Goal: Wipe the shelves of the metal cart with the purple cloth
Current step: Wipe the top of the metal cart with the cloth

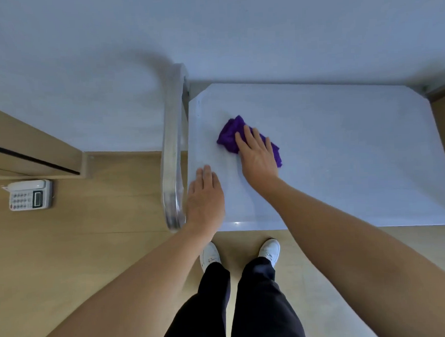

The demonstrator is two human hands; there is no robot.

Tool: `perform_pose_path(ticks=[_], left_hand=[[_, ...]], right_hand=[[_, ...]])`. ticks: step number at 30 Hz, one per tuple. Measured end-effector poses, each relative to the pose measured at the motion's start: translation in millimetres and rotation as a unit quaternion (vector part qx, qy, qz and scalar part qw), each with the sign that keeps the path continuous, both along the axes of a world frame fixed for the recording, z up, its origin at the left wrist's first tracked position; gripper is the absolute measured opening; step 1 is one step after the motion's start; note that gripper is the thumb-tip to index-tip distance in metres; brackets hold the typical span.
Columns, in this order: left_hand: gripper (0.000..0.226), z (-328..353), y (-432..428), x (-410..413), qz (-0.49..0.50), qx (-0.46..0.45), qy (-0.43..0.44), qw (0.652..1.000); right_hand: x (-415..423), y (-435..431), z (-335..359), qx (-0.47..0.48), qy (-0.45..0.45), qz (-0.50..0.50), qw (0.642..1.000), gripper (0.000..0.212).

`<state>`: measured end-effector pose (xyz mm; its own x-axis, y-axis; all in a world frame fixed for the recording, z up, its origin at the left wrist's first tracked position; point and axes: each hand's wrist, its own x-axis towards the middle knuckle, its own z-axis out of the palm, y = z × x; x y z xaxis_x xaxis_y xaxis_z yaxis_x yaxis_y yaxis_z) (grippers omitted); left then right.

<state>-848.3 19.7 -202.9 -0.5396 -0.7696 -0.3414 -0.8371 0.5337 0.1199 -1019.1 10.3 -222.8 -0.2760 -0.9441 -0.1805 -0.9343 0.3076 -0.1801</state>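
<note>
The purple cloth (229,137) stretches upper-left to lower-right under the flat, unclenched right hand (258,158); the left hand (205,202) rests flat on the shelf (343,150).

The purple cloth (227,137) lies on the top shelf (343,158).

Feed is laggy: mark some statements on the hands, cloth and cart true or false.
1. The right hand presses the purple cloth with straight fingers. True.
2. The left hand grips the handle. False: it rests flat on the top shelf, beside the handle.
3. The cloth lies by the shelf's right edge. False: it lies in the left half.
4. A telephone sits on the floor left of the handle. True.
</note>
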Motion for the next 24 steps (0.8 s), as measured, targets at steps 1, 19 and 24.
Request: perform_pose_path(ticks=[1,19,24], left_hand=[[0.062,-2,-1,-1,-0.004,-0.005,0.001,1.0],[0.051,-43,17,10,0.046,-0.076,0.143,0.986],[0.051,-45,18,11,0.046,-0.087,0.148,0.984]], right_hand=[[-4,-11,-1,-0.002,-0.009,0.001,1.0,0.059],[22,-23,-7,0.036,-0.01,-0.018,0.999,0.052],[5,-84,-8,0.029,-0.027,-0.025,0.999,0.052]])
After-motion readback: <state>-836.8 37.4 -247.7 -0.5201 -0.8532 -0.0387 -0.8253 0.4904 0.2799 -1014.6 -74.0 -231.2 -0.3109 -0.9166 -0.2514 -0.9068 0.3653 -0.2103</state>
